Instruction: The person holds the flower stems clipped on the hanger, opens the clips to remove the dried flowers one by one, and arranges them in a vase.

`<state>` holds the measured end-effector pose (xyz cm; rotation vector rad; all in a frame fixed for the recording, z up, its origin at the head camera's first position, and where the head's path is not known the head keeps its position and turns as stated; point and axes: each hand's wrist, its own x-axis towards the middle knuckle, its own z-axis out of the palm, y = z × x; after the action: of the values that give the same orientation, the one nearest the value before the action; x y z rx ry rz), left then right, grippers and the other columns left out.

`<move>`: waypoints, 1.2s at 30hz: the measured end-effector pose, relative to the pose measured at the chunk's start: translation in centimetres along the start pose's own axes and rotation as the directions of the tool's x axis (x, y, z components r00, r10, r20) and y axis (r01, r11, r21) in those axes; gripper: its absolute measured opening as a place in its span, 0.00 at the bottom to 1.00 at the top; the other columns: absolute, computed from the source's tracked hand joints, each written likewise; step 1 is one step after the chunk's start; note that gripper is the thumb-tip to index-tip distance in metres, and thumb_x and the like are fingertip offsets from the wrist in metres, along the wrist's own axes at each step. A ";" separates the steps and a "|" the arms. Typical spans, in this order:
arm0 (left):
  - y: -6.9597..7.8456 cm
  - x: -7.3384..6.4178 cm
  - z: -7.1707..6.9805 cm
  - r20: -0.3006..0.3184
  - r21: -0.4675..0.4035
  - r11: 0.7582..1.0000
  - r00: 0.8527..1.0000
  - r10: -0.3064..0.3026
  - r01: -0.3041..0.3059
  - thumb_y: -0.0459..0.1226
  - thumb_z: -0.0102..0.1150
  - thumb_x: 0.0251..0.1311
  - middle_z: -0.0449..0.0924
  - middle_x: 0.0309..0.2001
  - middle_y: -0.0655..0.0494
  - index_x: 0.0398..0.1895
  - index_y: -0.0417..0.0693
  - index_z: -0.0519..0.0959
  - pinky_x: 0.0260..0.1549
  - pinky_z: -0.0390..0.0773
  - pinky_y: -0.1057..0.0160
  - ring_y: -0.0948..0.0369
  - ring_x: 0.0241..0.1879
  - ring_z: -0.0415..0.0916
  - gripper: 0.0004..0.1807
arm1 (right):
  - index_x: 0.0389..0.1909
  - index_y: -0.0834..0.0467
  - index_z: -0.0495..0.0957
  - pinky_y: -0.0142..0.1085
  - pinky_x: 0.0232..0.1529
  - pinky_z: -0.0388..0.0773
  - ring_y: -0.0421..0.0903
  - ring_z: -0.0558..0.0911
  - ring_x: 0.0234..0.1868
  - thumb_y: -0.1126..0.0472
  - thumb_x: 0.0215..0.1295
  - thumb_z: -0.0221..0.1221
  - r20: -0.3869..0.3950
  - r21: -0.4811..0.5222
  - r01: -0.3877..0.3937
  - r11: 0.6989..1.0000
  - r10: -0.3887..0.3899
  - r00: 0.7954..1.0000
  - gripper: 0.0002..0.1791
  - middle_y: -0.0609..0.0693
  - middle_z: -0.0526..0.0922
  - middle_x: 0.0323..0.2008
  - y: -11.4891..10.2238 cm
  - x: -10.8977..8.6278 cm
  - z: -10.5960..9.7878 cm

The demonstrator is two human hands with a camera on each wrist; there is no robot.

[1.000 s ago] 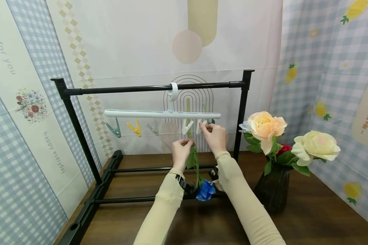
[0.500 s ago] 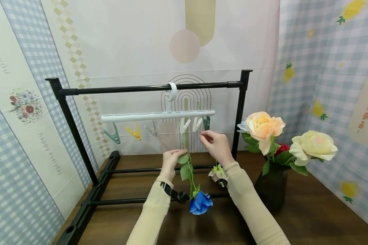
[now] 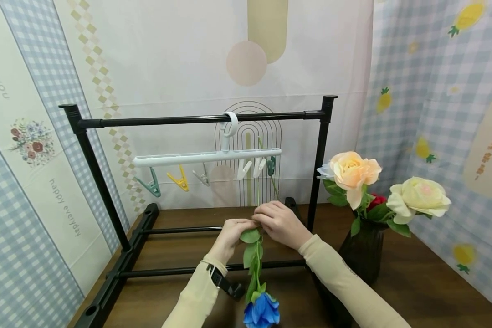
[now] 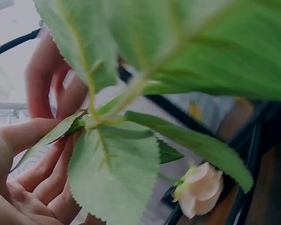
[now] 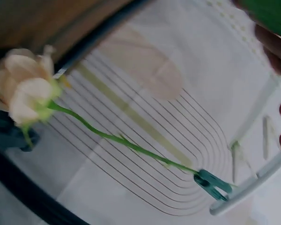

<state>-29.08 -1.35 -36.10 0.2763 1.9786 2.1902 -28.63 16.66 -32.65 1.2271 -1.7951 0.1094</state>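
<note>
An artificial blue rose (image 3: 262,312) hangs bloom down below my two hands, its green leaves (image 3: 252,255) spread along the stem. My left hand (image 3: 229,238) pinches the stem just above the leaves. My right hand (image 3: 284,224) meets it there, fingertips curled at the same stem and close to the left thumb. Above the hands the thin stem rises toward the white clips (image 3: 259,167); whether one grips it I cannot tell. A dark green clip (image 5: 210,183) on the white hanger (image 3: 180,159) holds a pale rose (image 5: 25,86) by its stem.
The hanger hooks over a black rack's top bar (image 3: 168,120). Teal (image 3: 151,183), yellow (image 3: 179,178) and grey clips (image 3: 203,174) hang at its left. A dark vase (image 3: 362,248) with peach and cream roses stands right of the rack.
The right hand has left the white clip and come down to the left hand at the stem. The left hand and blue rose have moved lower, and the hanger's right end has shifted left.
</note>
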 end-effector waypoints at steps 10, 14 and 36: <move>-0.9 -1.3 -0.2 0.270 -0.049 0.997 0.962 -0.041 0.056 0.31 0.58 0.60 0.85 0.27 0.62 0.37 0.39 0.86 0.34 0.80 0.69 0.69 0.29 0.81 0.08 | 0.37 0.59 0.83 0.35 0.50 0.79 0.44 0.82 0.41 0.64 0.72 0.52 -0.058 0.100 0.072 0.992 -0.066 0.996 0.11 0.50 0.83 0.38 -1.0 -3.2 0.1; -0.8 -1.9 -0.4 0.361 0.020 0.999 0.931 -0.055 0.051 0.32 0.57 0.61 0.85 0.27 0.62 0.40 0.32 0.84 0.35 0.79 0.70 0.69 0.29 0.81 0.11 | 0.35 0.57 0.83 0.33 0.47 0.79 0.43 0.82 0.40 0.63 0.73 0.51 -0.104 0.046 0.113 0.992 -0.108 0.989 0.12 0.49 0.84 0.37 -1.5 -3.7 0.0; 0.0 -1.2 0.9 0.382 -0.036 0.993 0.920 -0.093 0.115 0.54 0.42 0.73 0.85 0.28 0.64 0.37 0.47 0.82 0.40 0.80 0.66 0.68 0.31 0.82 0.24 | 0.39 0.60 0.83 0.30 0.45 0.77 0.46 0.80 0.40 0.56 0.73 0.51 -0.171 0.260 -0.110 0.959 0.158 0.972 0.14 0.54 0.84 0.38 -1.6 -3.5 -5.0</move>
<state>-27.71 -0.79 -36.07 0.5298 1.6757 1.9457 -24.03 20.88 -32.96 1.2206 -1.7314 0.5285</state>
